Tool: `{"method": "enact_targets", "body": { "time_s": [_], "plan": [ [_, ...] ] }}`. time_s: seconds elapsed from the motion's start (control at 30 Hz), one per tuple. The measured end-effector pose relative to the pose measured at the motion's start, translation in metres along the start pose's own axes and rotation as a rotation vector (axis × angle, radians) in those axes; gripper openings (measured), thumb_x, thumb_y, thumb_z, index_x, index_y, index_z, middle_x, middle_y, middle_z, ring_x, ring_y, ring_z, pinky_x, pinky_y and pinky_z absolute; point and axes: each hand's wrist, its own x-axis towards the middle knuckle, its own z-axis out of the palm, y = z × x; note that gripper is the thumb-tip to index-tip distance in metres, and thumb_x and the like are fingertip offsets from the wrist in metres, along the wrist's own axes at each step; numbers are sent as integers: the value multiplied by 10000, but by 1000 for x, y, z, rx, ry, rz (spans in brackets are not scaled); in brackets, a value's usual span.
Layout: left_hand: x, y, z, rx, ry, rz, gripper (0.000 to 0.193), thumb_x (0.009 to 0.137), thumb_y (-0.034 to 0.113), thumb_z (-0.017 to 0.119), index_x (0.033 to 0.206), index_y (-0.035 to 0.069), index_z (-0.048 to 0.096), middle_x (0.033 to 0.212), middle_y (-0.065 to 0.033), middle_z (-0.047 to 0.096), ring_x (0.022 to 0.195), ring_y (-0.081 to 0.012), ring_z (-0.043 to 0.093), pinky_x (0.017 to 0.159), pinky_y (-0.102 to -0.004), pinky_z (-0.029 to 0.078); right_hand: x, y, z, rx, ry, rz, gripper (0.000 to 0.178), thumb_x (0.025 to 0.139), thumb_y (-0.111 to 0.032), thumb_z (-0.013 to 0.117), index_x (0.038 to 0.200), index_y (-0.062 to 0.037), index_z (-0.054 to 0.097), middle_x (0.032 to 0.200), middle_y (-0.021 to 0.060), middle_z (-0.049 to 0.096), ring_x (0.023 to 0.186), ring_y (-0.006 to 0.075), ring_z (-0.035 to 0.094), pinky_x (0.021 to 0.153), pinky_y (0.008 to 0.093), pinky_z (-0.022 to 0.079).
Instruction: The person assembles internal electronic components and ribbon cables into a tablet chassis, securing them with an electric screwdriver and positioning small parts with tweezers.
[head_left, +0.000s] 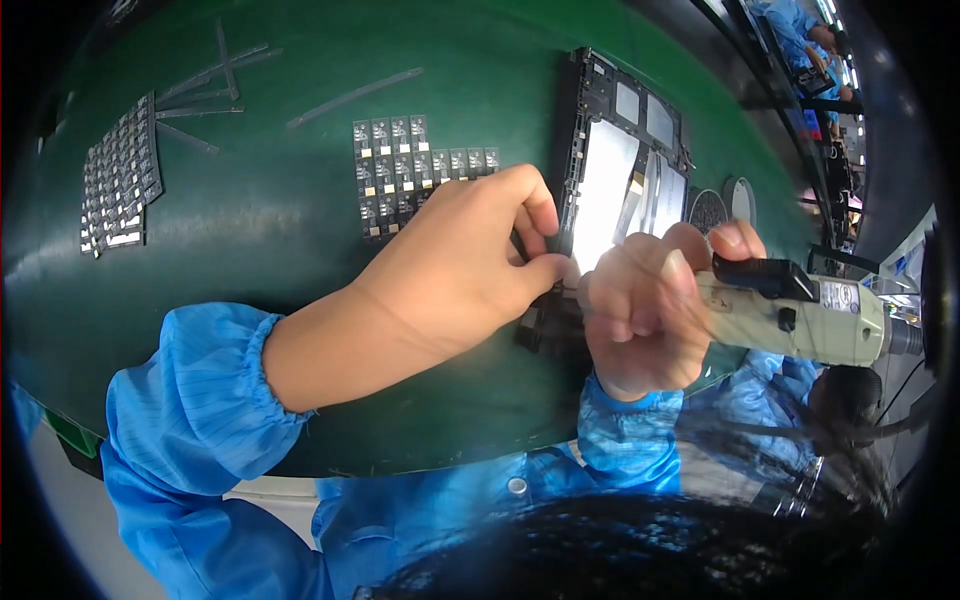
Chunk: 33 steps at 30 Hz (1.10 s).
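The left hand (pixel 480 245), fingers nearly pinched, contents hidden, is at a silver-panelled black rectangular frame (pixel 608 170), one o'clock. The right hand (pixel 650 315) grips a beige cylindrical power screwdriver (pixel 785 322), three o'clock. Apparently positioning, calling for steady alignment.

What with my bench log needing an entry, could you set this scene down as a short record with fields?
Left hand: fingers bent beside the black casing; anything pinched is hidden
Right hand: blurred, around a pale power screwdriver
Casing state: open, silver panels showing
Small parts: in rows on the green table, partly behind the left hand
Far left: sheets of similar parts
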Motion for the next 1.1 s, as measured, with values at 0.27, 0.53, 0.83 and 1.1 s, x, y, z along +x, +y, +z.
{"method": "enact_targets", "body": {
  "time_s": [0.27, 0.53, 0.83, 1.1],
  "plan": [
    [-2, -2, 1, -1, 2, 15, 248, 860, 63, 725, 1013, -38, 559, 939, -106, 617, 768, -152, 652, 653, -284, 524, -3, 2, 3, -40, 90, -1, 370, 918, 28, 580, 1167, -207, 439, 742, -24, 459, 483, 75, 327, 402, 223, 321],
    [0, 3, -9, 1, -11, 21, 230, 867, 45, 708, 1020, -33, 555, 938, -99, 617, 779, -152, 649, 661, -275, 522, 7, 6, 16, -194, -18, -80, 321, 895, -6, 598, 1063, -162, 373, 698, 28, 428, 440, 106, 371, 391, 253, 306],
    [-3, -30, -1, -10, 45, 270, 205, 851, 65, 703, 995, 8, 569, 841, -86, 646, 752, -165, 670, 620, -313, 533, -13, 25, 8, 7, -31, -64, 328, 888, -10, 698, 1103, -64, 457, 744, 48, 550, 544, 113, 505, 466, 266, 409],
    [-10, -8, 14, -52, 3, 37, 215, 932, -14, 631, 1115, 11, 519, 977, -119, 620, 835, -191, 698, 703, -321, 595, -11, 15, 12, 64, -15, -11, 294, 884, 32, 704, 1060, -56, 485, 799, 24, 536, 621, 79, 513, 520, 225, 418]
  ]
}}
